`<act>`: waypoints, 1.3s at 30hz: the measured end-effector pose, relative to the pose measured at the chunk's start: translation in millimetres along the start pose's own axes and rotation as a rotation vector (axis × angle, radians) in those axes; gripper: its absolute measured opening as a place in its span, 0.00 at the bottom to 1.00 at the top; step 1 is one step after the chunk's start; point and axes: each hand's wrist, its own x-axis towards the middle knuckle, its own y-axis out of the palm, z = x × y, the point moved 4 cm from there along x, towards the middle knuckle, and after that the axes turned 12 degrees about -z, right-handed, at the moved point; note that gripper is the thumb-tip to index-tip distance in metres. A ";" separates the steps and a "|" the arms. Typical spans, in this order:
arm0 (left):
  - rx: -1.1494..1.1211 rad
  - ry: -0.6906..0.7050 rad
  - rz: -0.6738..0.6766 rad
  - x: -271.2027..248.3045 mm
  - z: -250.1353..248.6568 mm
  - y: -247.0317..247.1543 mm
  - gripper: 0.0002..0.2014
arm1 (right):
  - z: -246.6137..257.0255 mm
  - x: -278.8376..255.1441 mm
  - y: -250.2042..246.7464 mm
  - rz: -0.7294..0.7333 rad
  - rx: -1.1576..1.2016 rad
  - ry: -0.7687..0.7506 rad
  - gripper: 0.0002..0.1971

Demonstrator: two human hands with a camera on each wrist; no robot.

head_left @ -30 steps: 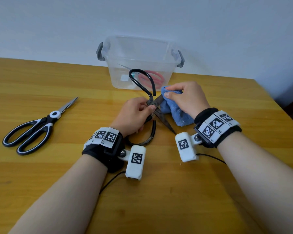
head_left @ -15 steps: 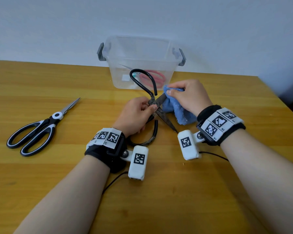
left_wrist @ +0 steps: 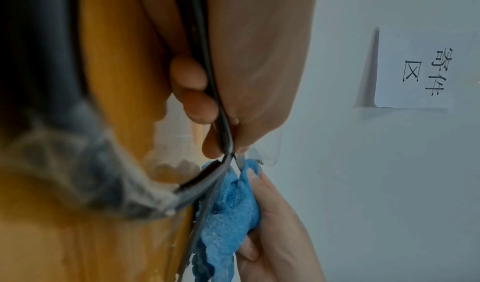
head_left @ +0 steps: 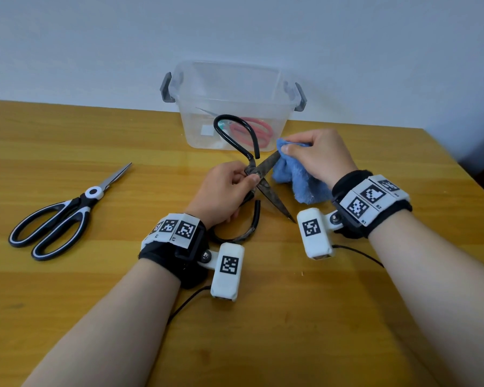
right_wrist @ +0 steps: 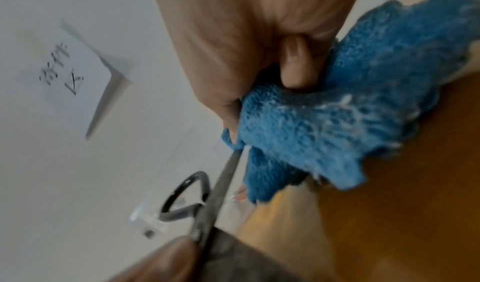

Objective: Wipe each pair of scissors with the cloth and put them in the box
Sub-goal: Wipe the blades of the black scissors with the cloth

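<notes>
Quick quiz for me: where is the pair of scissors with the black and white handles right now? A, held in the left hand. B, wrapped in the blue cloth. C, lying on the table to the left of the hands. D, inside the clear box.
C: the black-and-white scissors lie flat on the table, well left of the left hand, touched by neither hand.

right hand (right_wrist: 259,40): grips cloth (right_wrist: 350,122), bunched over blade tip
scissors (right_wrist: 223,183): blade runs up into cloth
bench (right_wrist: 389,225): below cloth
</notes>
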 end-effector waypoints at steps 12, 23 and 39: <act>-0.008 -0.005 0.015 -2.8 -2.2 -1.1 0.14 | -17.3 3.4 7.3 -0.029 0.136 0.049 0.09; -0.031 -0.003 -0.021 -1.7 -4.2 -3.1 0.14 | -7.1 -0.7 -12.4 -0.079 0.192 0.081 0.09; -0.052 -0.008 -0.006 -1.5 -1.7 -1.5 0.12 | -5.0 -16.6 1.6 -0.003 0.067 -0.084 0.08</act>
